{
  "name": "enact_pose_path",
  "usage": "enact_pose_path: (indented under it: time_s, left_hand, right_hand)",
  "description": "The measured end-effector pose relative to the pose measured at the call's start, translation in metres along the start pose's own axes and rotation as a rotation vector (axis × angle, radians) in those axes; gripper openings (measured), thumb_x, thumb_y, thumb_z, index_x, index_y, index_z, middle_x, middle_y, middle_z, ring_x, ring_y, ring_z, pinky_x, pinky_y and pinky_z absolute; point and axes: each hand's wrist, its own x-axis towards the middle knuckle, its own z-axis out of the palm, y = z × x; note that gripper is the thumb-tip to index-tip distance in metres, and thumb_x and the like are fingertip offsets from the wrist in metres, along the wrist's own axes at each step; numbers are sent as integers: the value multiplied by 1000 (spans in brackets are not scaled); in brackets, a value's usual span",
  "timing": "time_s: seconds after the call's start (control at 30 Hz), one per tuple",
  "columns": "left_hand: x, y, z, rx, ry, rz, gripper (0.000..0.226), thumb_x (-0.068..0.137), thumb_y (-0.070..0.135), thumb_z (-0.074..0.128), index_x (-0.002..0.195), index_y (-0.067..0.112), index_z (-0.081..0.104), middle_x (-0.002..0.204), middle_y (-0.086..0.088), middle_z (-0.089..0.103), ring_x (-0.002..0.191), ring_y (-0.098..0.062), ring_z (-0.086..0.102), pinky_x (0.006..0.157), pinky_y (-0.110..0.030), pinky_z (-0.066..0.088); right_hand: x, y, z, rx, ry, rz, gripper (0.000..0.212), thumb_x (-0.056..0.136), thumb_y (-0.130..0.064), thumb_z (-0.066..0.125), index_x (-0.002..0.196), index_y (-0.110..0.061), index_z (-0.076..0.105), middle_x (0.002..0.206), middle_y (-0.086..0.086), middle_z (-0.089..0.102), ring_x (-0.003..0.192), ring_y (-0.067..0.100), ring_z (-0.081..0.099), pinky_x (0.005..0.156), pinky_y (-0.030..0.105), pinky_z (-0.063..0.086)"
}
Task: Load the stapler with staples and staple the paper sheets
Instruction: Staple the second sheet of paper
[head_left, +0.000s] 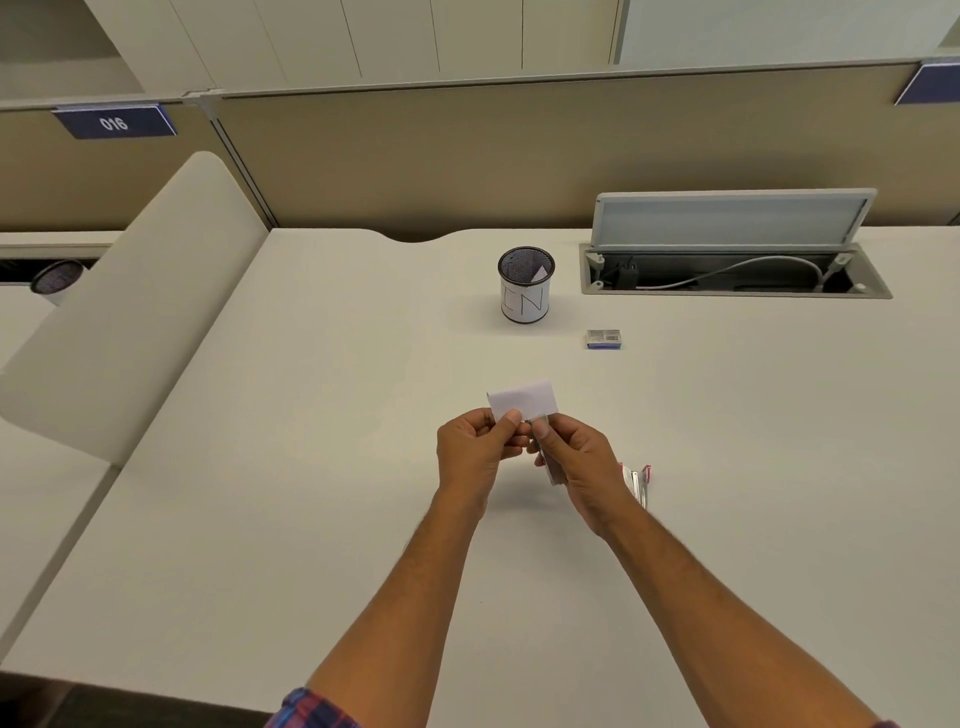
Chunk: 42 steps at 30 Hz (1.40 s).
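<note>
This is an open-plan office workstation. A pale counter (322, 467) is fenced by a tan partition panel (467, 156) carrying a blue number plate (114, 123) marked 016. At far right a cable hatch (737, 270) stands open in the counter, with a mesh pen cup (525, 286) to its left and a small staple box (603, 338) nearer.

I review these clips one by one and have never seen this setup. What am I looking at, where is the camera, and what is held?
No machine here: a person works with bare hands, and the single camera sits on their head, looking forward and down. The left hand pinches small white paper sheets. The right hand has its grip on a small metal stapler, mostly hidden, at the paper's edge. On the white desk stand a mesh cup labelled IN, a small staple box and some red and clear packaging by the right wrist. Behind is an open cable hatch.
</note>
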Motion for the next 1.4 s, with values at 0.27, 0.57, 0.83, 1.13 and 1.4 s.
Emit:
enact_pose_path:
  time_s: [0.27, 0.57, 0.83, 1.13, 1.4]
  left_hand:
    - [1, -2, 2, 133, 75, 69, 5, 89, 21, 78, 85, 17, 78, 74, 0, 78, 65, -15, 73, 65, -29, 62]
    - [-1, -2, 2, 167, 5, 42, 14, 87, 22, 80, 86, 8, 79, 71, -4, 77, 63, -15, 74, 61, -24, 58]
    - [-2, -4, 2, 159, 8, -19, 15, 86, 25, 81, 84, 10, 79, 71, -5, 78, 63, -16, 74, 63, -25, 60]
    - [-2, -3, 0, 141, -11, -56, 18, 85, 24, 82, 77, 8, 78, 71, -9, 77, 63, -17, 74, 61, -25, 60]
    - [-2, -8, 0, 131, -37, -93, 22, 89, 33, 78, 92, 11, 76, 83, -6, 79, 77, -19, 77, 70, -26, 61]
  right_hand:
    - [-2, 0, 4, 66, 57, 16, 31, 83, -45, 76, 105, -24, 80, 99, 2, 79, 85, 14, 71, 73, 25, 58]
    - [3, -2, 5, 114, 86, 43, 50, 80, -41, 75, 112, -3, 75, 102, 20, 75, 86, 26, 65, 83, 36, 57]
    - [2, 6, 8, 183, 166, 91, 38, 88, -34, 75, 104, 1, 76, 85, 7, 74, 75, 20, 62, 73, 27, 54]
    - [1, 2, 12, 188, 184, 102, 40, 77, -42, 79, 93, -6, 79, 76, 4, 74, 67, 13, 65, 67, 20, 55]
    - [1, 3, 13, 198, 249, 146, 39, 74, -42, 82, 94, -9, 80, 82, 8, 76, 70, 19, 64, 71, 29, 56]
